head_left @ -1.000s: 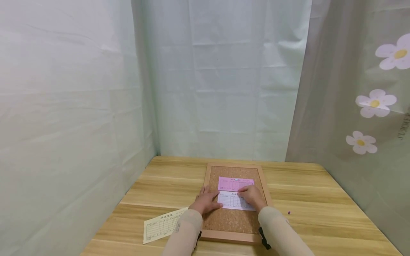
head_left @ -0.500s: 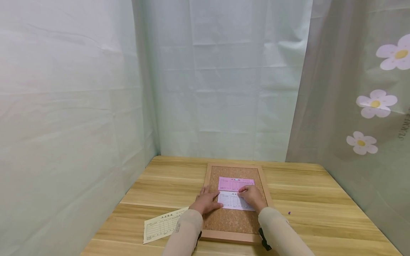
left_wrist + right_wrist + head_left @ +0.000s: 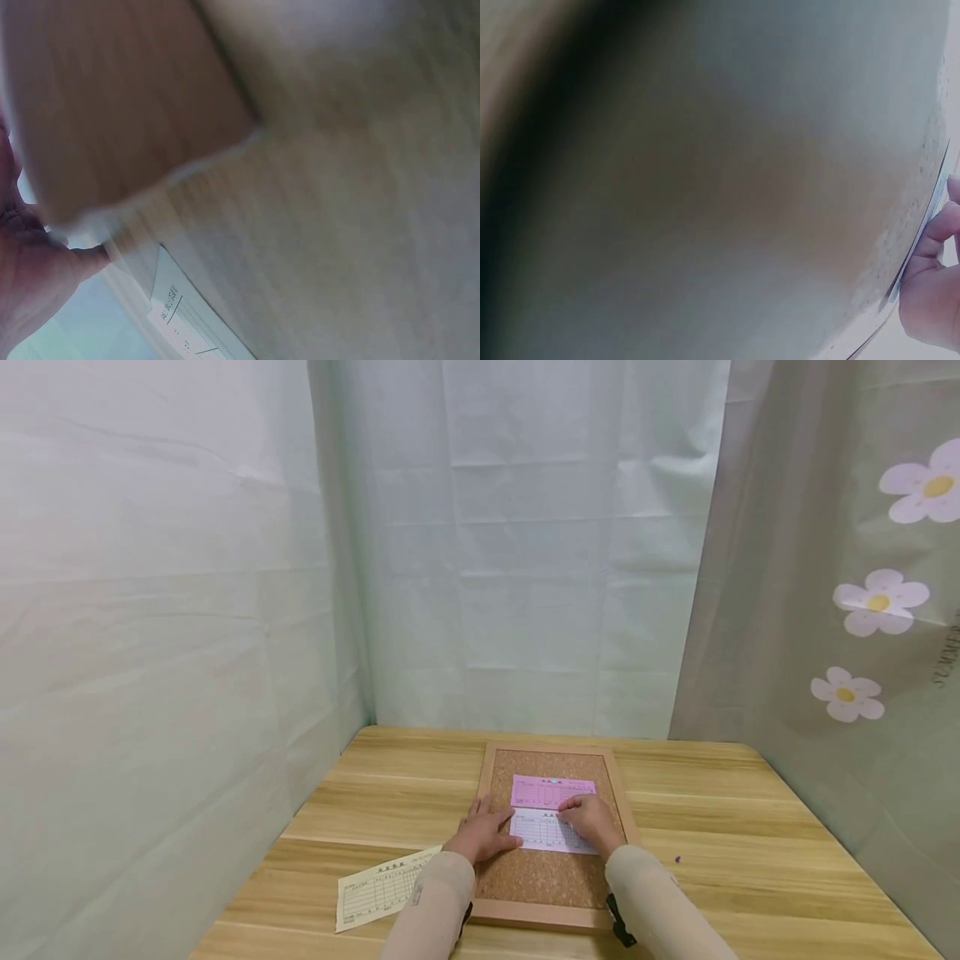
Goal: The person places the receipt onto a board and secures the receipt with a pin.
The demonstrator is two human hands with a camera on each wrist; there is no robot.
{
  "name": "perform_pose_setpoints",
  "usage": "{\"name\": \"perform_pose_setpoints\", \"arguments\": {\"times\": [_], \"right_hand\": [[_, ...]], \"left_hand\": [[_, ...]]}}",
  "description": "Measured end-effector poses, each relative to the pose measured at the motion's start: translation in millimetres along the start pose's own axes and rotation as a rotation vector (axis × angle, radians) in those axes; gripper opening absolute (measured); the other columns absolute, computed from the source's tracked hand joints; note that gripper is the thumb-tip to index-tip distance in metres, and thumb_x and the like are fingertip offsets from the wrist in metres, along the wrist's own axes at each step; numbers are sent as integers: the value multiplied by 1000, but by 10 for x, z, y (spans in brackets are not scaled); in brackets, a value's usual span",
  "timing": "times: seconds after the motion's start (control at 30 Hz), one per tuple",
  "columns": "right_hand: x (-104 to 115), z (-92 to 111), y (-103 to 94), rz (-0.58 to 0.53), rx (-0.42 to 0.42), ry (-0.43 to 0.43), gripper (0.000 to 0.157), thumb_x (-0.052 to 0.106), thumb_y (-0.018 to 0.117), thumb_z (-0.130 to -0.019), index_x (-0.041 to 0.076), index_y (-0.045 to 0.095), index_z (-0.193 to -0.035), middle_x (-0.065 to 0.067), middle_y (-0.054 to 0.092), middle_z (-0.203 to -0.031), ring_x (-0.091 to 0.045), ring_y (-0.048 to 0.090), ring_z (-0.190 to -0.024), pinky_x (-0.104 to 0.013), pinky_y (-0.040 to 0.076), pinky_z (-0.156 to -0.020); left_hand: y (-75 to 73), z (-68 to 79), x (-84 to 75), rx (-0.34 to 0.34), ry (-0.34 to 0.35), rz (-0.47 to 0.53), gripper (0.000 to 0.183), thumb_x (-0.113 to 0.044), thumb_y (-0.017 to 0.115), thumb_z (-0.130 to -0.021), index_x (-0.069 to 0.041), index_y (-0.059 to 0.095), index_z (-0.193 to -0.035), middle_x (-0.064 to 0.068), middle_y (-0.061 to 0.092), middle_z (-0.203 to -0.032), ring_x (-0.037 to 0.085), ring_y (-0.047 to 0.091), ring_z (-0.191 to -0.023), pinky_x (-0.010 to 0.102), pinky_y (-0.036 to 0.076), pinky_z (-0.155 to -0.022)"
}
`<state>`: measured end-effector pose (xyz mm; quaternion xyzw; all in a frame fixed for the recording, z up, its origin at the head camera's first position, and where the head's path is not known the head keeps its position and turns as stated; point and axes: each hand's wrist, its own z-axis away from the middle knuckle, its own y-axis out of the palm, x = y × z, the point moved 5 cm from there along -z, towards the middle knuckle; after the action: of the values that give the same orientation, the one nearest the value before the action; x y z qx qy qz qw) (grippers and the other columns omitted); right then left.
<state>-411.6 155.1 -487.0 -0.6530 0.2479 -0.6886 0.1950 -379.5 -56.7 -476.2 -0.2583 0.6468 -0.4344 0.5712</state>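
Note:
A wood-framed cork board [image 3: 540, 885] lies flat, bearing a pink printed slip [image 3: 532, 792] and, just below it, a white printed slip [image 3: 536, 832]. My left hand [image 3: 482, 833] rests with spread fingers over the board's left frame, its thumb at the white slip's left edge. Near that slip's upper middle, my right hand [image 3: 592, 823] has bent fingers and thumb brought together. Whatever may be between those fingertips is hidden. A small pale spot [image 3: 554, 781] shows at the pink slip's top. In the right wrist view, the right fingers [image 3: 930, 247] are against the board.
A yellow printed slip [image 3: 378, 889] lies on the wooden table [image 3: 720, 793] left of the board, partly under the left sleeve. To the right sits a tiny purple object [image 3: 677, 859], too small to make out. Pale curtains [image 3: 525, 568] stand around the table.

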Motion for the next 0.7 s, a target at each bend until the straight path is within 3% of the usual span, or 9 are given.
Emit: {"name": "perform_pose_setpoints", "arguments": {"times": [0.7], "right_hand": [[-18,-47,9,9,9,-2,3,8,73,-85,8,76,-87,-5,67,-91,-21,55,-78,-34,42,-66]], "left_hand": [[12,-9,7,2,-8,-4,62,-39,72,-90,-13,53,-144,24,22,-159,46,13,-147,64,21,-112]]}}
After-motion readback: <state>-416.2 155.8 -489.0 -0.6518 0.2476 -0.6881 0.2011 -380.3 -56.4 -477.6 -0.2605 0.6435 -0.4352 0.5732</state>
